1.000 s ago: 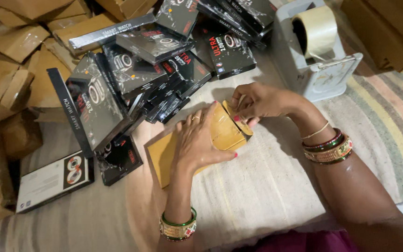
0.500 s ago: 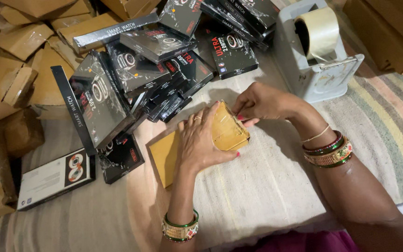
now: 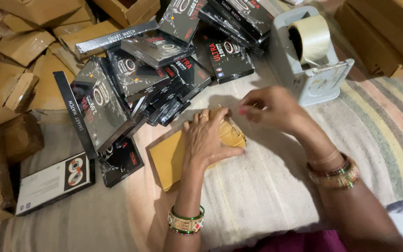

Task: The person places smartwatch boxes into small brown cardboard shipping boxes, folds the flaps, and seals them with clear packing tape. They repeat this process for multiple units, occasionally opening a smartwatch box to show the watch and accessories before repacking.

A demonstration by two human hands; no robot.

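Brown envelope (image 3: 171,158): long axis left-right, pressed flat under the spread left hand (image 3: 206,140); right end pinched by the right hand (image 3: 269,108).

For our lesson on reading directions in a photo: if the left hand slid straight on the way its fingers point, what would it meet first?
The left hand lies flat on the brown envelope, fingers pointing up the picture. Going straight on, it would probably first reach the pile of black boxes, though depth is hard to judge.

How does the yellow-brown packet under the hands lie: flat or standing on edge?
Flat. The packet lies on the striped cloth, the left hand pressed on top; the right hand works at its far end.
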